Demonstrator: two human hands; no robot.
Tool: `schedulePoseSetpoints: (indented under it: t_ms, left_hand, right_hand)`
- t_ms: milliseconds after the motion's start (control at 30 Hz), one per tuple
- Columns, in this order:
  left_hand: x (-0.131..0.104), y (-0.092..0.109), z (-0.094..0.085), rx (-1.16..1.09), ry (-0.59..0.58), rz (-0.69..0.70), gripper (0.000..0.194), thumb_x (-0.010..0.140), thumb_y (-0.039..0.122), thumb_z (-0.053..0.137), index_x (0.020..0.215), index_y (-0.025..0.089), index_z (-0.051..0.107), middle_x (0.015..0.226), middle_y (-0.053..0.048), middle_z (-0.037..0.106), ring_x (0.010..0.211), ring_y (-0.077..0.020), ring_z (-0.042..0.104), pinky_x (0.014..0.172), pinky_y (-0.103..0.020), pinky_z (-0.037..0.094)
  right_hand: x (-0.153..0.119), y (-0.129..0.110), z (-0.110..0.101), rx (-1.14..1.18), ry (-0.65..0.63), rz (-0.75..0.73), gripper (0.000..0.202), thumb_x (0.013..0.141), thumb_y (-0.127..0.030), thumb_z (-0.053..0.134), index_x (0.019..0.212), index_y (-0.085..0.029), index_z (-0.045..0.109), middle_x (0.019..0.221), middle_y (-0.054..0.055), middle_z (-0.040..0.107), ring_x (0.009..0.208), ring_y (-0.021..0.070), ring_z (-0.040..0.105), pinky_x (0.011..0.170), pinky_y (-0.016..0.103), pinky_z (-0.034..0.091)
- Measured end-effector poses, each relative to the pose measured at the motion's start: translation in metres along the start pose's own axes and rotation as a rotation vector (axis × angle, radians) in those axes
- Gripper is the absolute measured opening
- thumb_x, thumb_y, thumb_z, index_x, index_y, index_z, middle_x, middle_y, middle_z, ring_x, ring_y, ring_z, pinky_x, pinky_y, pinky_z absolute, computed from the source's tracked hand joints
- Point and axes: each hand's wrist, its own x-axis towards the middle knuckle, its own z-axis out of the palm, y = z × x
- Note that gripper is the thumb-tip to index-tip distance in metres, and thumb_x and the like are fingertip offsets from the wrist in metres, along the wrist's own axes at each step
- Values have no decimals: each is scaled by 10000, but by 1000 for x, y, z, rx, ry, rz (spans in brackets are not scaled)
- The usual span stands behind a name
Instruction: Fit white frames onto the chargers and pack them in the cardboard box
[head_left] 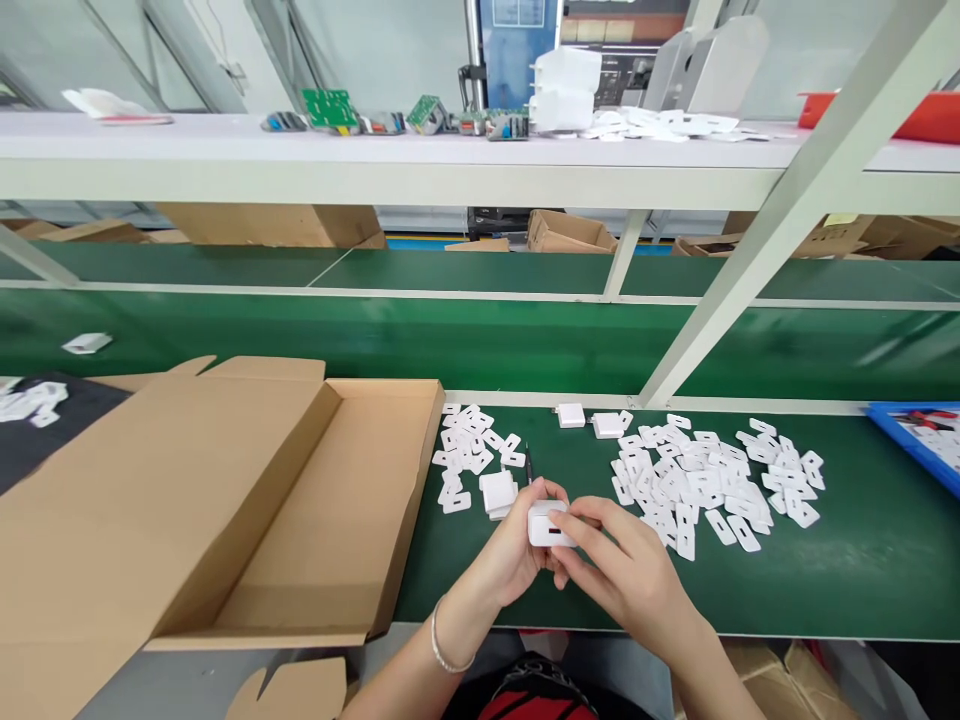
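Casing (541,525) of white plastic, with a dark slot in its face, is held over the near part of a green work surface (847,590). The left hand (517,550) curls its fingers around it; the right hand (637,570) holds its thumb and fingertips close together on the casing's right side and face. Just beyond the left hand are a small stack of white blocks (497,492) and a slim dark tool (529,465), its lower end hidden.

Three heaps of small slotted white plates lie about: one left (469,440), a large one right of centre (694,475), a smaller one beside that (791,480). They overlap too much to count. Two more blocks (589,420) sit at the far edge.

One open cardboard box (352,480) fills much of the left. One blue-edged tray (900,440) is at the right. A pale slanting post (720,290) crosses the view, in front of a shelf (375,180) bearing green circuit boards (330,108). Markings on a blue panel (517,50) above are too small to read
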Motion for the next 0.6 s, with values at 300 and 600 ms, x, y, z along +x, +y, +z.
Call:
schedulePoseSetpoints:
  t_ms: [300,600]
  left_hand:
    - [3,-10,-13,22,-56,-50,636,976,792,349,928,201,577,539,19,604,399,-177,584,379,-260,478]
    - [-25,-3,1,723,130,390,528,1029,653,468,1355,259,599,1002,-67,710,758,-188,643,751,-313,502]
  right_hand:
    - [-9,3,7,111,-46,68,364,1025,-164,575,1374,-245,639,1234,110,770,1015,202,787,793,289,682]
    - [-19,13,9,6,154,-19,459,976,-83,653,1417,-202,617,1170,121,794,1019,229,788,812,336,701]
